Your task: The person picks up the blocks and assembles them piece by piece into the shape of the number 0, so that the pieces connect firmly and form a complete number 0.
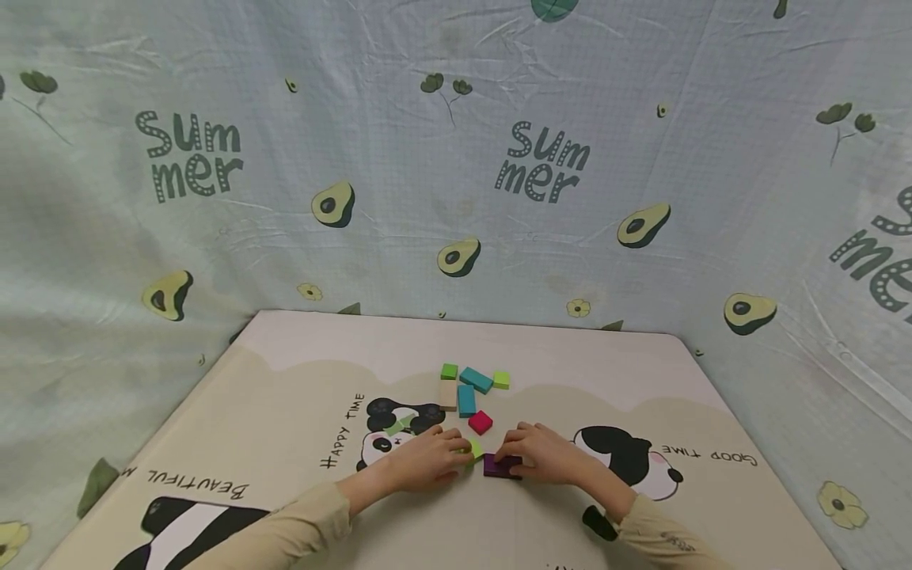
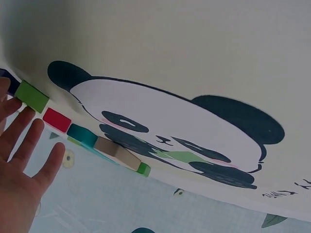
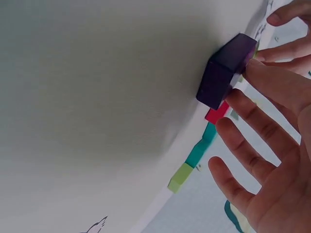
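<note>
On the mat, my right hand (image 1: 547, 454) holds a dark purple rectangular block (image 1: 499, 466) by its edge, thumb and forefinger at it. The other fingers of that hand are spread apart in the right wrist view. My left hand (image 1: 426, 459) is at a lime green block (image 1: 473, 451), just left of the purple one. In the left wrist view its fingertips (image 2: 30, 112) lie right at the green block's edge, the fingers loosely extended. The green and purple blocks stand close together. A red block (image 1: 480, 423) lies just beyond them.
Farther back lie two teal blocks (image 1: 466, 400), a beige block (image 1: 447, 394), a green cube (image 1: 449, 371) and a yellow-green cube (image 1: 502, 380). The table mat (image 1: 299, 380) bears panda prints. A patterned curtain (image 1: 399, 158) hangs behind and at the sides.
</note>
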Demonstrator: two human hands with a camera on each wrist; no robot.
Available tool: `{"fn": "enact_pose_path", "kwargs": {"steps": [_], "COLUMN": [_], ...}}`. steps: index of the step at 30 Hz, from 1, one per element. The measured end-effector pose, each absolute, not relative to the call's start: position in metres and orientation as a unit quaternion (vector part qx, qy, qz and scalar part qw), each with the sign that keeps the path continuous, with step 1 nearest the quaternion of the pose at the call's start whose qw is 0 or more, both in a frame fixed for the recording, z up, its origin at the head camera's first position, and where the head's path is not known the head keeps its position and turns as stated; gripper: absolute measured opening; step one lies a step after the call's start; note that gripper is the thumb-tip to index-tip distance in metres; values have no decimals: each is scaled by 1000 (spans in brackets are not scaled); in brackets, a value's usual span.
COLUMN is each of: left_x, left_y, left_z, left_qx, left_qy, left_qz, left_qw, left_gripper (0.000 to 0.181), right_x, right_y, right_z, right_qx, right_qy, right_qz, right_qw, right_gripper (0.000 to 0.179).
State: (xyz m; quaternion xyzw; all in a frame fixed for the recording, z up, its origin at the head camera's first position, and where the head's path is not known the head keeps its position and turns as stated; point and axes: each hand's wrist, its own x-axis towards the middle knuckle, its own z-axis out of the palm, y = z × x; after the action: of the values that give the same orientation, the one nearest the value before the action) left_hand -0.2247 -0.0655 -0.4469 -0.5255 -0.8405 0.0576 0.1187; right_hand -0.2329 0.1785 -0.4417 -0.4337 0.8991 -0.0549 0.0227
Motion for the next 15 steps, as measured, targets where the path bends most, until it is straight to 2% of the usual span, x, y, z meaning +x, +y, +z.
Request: {"fn": "enact_pose_path", "kwargs": {"steps": [6,15], "left_x": [-225,-224], "left_y": [-66,-64], "left_z": [-447,-448], "left_qx": [-524,-520], "left_qy": [-842,-843], "left_qz": [61,71], "left_qw": [117,122], "left_gripper": [29,30], "right_x": [-239,-256], "right_y": [175,171], "right_z": [-438,-446], "right_qx": [-424,-417], "right_qy": [902,906], "right_qz": [-71,-72], "right_qw": [31,-16], "right_gripper": [17,22]}}
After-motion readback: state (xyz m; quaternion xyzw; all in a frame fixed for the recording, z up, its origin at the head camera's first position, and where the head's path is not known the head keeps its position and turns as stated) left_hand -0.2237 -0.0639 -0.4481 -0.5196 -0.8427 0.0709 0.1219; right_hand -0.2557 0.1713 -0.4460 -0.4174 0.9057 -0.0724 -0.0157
